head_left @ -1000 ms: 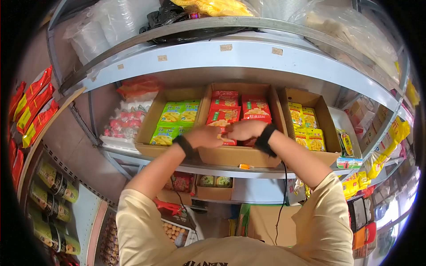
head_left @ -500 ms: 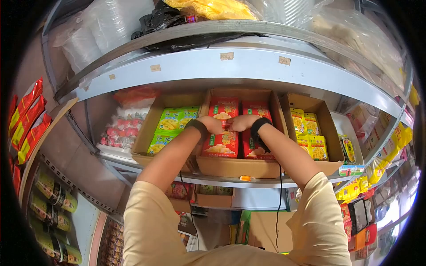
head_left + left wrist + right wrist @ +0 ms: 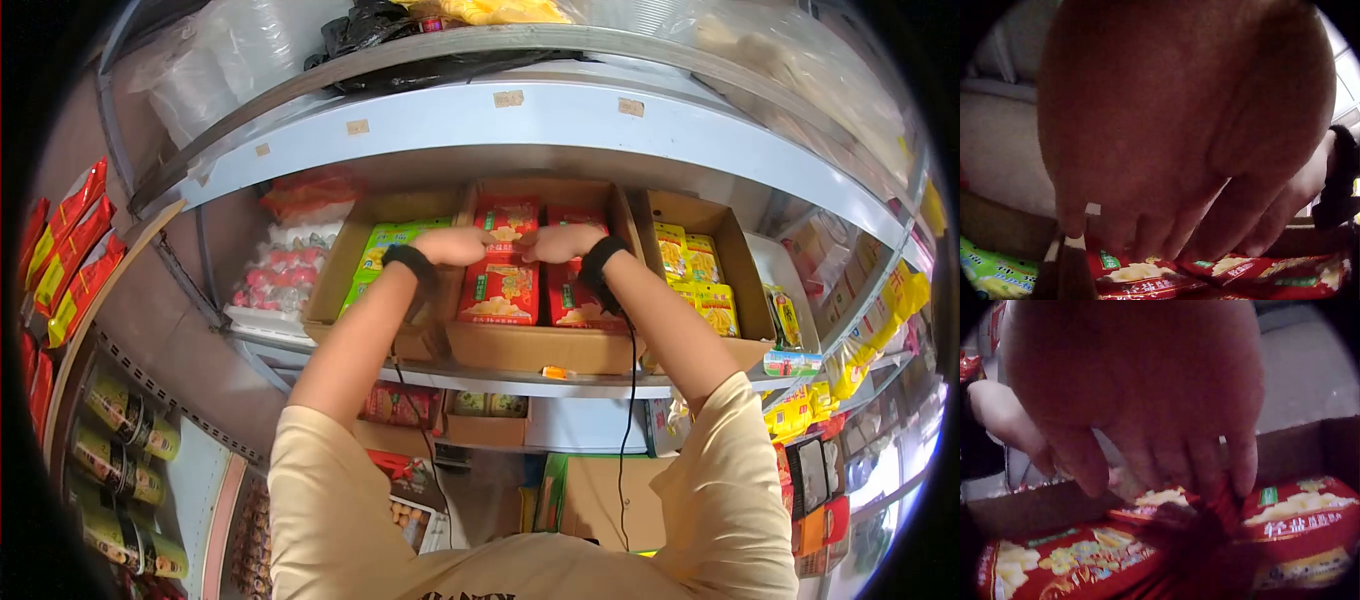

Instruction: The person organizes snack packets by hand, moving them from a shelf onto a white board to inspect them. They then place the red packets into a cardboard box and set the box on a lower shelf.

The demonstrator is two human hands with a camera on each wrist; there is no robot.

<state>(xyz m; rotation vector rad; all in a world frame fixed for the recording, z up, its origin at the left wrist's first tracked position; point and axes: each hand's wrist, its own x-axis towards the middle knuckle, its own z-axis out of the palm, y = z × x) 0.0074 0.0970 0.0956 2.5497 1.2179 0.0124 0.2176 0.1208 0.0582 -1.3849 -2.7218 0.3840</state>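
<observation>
In the head view, both hands are over the middle cardboard box point(image 3: 540, 350), which holds two columns of red snack packets point(image 3: 498, 295). My left hand point(image 3: 452, 245) reaches in over the left wall, fingertips on the left column where the upper and lower packets meet. In the left wrist view its fingers point(image 3: 1154, 234) point down at the red packets. My right hand point(image 3: 563, 243) comes from the other side, its fingertips close to the left ones. The right wrist view has its fingers point(image 3: 1244, 465) reaching down to the packets, the tips partly lost in shadow.
Left of the middle box stands a box of green packets point(image 3: 392, 238), with a white tray of wrapped sweets point(image 3: 275, 275) beyond. A box of yellow packets point(image 3: 715, 312) is on the right. Above runs a shelf edge point(image 3: 420, 130). Cables point(image 3: 628, 430) hang from the wrists.
Both hands have shifted from the near part of the middle box toward its middle. The lower red packets, earlier partly covered by the hands, now show.
</observation>
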